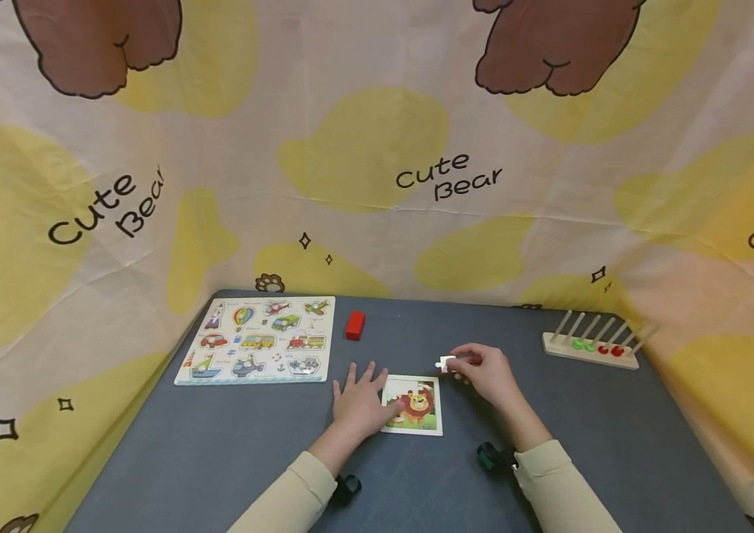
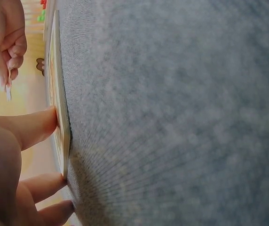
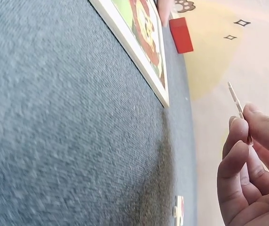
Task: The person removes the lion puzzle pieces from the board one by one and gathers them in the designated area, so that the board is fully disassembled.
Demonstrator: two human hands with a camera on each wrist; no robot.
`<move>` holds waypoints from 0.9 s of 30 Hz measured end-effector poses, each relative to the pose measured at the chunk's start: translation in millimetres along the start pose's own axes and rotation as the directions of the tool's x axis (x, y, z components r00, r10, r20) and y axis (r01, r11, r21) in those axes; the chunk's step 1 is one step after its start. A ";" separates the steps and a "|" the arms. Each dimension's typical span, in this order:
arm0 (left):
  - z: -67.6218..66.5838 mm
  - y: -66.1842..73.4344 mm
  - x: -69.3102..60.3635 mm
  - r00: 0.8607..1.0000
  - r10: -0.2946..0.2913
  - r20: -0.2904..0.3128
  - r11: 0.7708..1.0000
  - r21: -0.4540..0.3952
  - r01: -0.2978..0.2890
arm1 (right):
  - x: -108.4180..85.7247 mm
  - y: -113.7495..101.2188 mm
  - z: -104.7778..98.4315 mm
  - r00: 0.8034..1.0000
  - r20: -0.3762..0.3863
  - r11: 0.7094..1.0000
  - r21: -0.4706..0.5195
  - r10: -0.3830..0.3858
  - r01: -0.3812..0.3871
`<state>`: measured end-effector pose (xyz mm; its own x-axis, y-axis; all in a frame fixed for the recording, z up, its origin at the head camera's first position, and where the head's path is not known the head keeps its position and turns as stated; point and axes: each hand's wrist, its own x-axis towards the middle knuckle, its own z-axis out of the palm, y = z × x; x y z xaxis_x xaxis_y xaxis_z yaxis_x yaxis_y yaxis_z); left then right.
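A small square lion jigsaw puzzle in a pale wooden frame lies flat on the table; bare board shows at its upper left. My left hand rests beside it with fingers spread, the thumb lying on the picture. In the left wrist view the thumb touches the puzzle's top and a finger meets its edge. Held above the table, just past the puzzle's upper right corner, is a jigsaw piece. My right hand pinches it between thumb and fingers; the right wrist view shows this piece edge-on.
Another jigsaw piece lies on the table in the right wrist view. A red block sits behind the puzzle. At the left is a vehicle picture board; at the right, a pegged counting stand with green and red beads. Patterned cloth hangs behind.
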<state>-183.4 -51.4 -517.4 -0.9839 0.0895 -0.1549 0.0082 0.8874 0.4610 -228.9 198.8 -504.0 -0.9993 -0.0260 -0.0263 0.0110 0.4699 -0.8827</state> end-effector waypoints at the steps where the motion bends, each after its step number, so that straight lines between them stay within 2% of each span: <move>1: -0.1 0.1 -0.1 1.000 0.001 -0.001 1.000 -0.003 -0.001 | 0.3 0.4 -1.2 1.000 -0.002 1.000 0.001 -0.001 0.001; 18: 2.3 -2.8 0.3 1.000 0.016 0.000 1.000 -0.004 -0.016 | 7.9 12.8 -26.7 0.999 -0.036 1.000 -0.018 0.005 -0.006; 27: -0.2 -1.8 -0.1 1.000 0.025 -0.003 1.000 -0.002 -0.025 | 10.2 24.4 -37.6 0.997 -0.052 0.999 -0.014 0.050 -0.051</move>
<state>-183.4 -53.1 -518.1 -0.9839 0.1103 -0.1404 0.0325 0.8840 0.4664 -240.1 243.3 -508.2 -0.9980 0.0433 -0.0462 0.0614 0.4832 -0.8733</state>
